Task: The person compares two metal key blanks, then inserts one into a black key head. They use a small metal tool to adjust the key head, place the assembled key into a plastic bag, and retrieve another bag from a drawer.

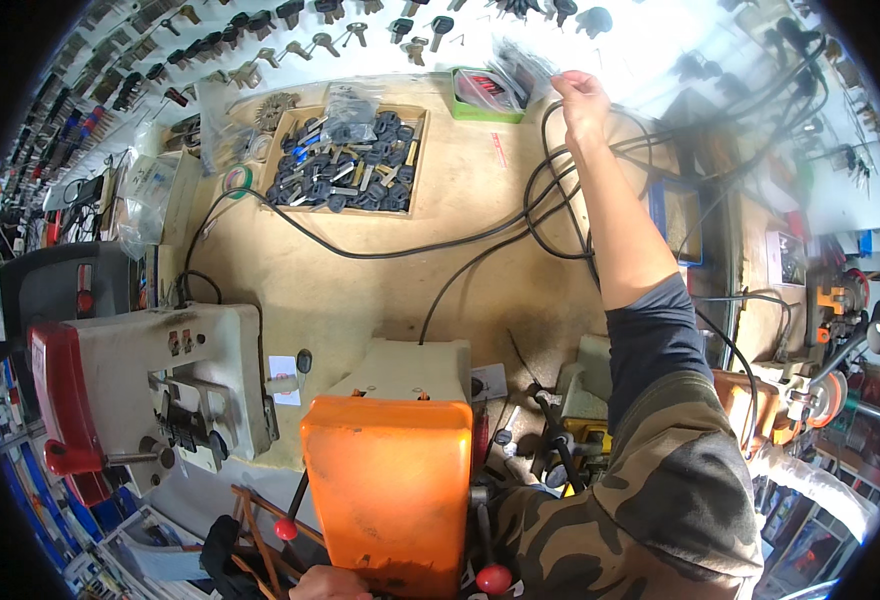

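Left hand (pixel 330 583) at 6 o'clock sits by the orange machine (pixel 388 480), mostly cut off; can't tell its grip. Tray of key blanks (pixel 345 160) at 11. Right hand (pixel 580 98) at 1 o'clock is closed, pinching a clear packet (pixel 520 65) by its edge so it lifts free above the green tray (pixel 480 95); the packet is blurred, long axis roughly toward 10.

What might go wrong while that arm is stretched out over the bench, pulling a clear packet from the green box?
1. The right hand grips a clear plastic packet above the green box; the grip looks light, so the packet might drop.
2. The forearm crosses loose black cables; drawing back could snag them.
3. The left hand sits low by the orange machine and its red-knobbed levers, which it could bump.
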The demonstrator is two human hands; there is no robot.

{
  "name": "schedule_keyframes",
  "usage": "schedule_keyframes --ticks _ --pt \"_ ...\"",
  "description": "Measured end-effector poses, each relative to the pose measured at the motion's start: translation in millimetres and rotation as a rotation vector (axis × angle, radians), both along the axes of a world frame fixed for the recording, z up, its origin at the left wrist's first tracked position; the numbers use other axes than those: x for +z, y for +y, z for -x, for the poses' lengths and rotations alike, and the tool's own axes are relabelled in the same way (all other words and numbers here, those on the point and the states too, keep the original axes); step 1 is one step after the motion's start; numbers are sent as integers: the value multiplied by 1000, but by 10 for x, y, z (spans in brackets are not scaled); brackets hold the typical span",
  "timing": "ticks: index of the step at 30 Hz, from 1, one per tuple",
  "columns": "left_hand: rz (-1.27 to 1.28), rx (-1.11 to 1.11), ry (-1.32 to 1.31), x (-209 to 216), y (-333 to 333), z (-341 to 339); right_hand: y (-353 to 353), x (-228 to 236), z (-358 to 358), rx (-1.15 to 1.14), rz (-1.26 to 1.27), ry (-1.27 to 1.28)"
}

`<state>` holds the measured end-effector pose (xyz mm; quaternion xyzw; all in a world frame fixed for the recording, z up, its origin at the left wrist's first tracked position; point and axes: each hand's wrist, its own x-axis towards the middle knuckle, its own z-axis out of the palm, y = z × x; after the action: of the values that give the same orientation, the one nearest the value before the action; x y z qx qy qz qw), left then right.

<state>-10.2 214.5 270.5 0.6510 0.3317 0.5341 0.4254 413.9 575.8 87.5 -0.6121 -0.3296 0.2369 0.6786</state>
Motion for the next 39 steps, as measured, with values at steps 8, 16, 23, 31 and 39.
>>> schedule_keyframes --ticks 8,16,23,31,39 --pt "137 -5 78 67 10 48 -238 782 389 381 -79 511" --pt "522 -40 -507 12 75 60 -717 2084 1196 876 3 392" --pt "661 -40 -541 291 752 255 -1944 2832 1719 770 -130 525" --pt "933 -677 -518 297 68 223 -4696 2923 1933 338 -275 642" --pt "1239 -878 -578 -49 -701 175 -5954 1551 2315 -192 238 495"
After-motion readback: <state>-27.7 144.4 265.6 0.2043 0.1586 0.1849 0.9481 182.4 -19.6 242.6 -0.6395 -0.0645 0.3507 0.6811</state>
